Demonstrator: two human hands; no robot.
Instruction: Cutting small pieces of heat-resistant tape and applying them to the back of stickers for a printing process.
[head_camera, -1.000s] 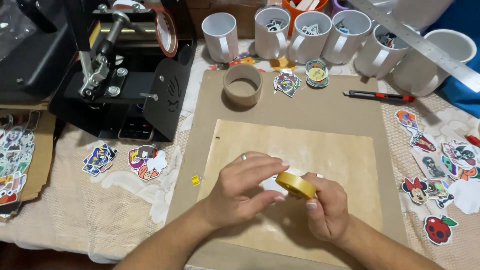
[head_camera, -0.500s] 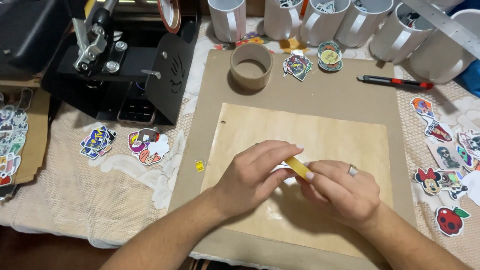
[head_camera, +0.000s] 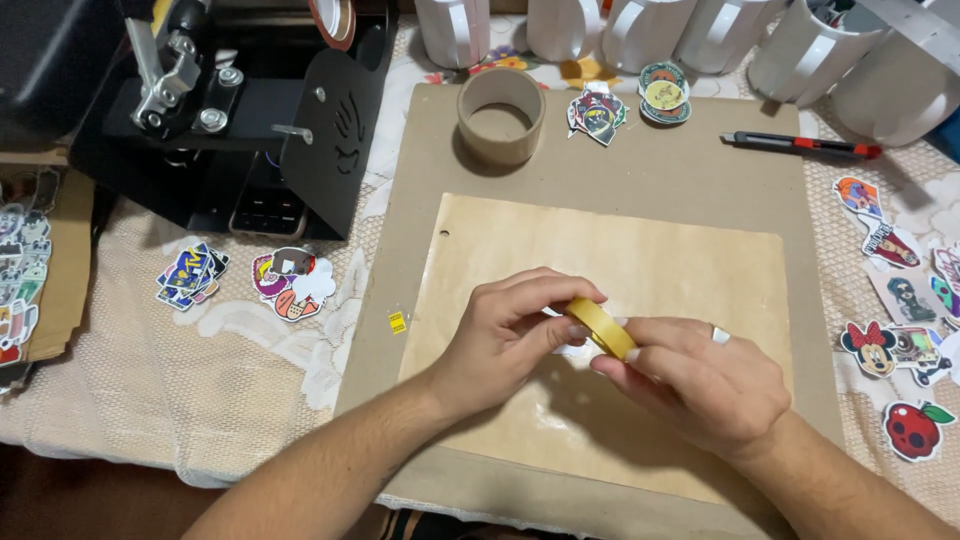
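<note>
Both hands are meeting over the middle of the tan sheet (head_camera: 640, 270) that is lying on the brown board (head_camera: 620, 150). The right hand (head_camera: 700, 385) is pinching the yellow tape roll (head_camera: 602, 327) on edge between thumb and fingers, and the left hand (head_camera: 510, 335) is closing its fingertips on the roll's near rim, as if picking at the loose end. Judging from this, the step is going best if the right hand is keeping the roll steady and tilted while the left thumbnail is lifting the end cleanly, so the strip is not tearing or folding onto itself. Around them, an empty cardboard core (head_camera: 500, 115) is standing near the board's far edge, with round and shaped stickers (head_camera: 625, 100) just beside it. A red and black knife (head_camera: 800, 146) is lying toward the far right corner. Off the board's right edge, cartoon stickers (head_camera: 890, 345) and a red apple sticker (head_camera: 915, 428) are lying on the lace cloth (head_camera: 200, 380). Off the left edge, two colourful sticker piles (head_camera: 240, 280) are sitting before a black press (head_camera: 250, 110), and a tiny yellow label (head_camera: 397, 321) is lying just beside the board.
</note>
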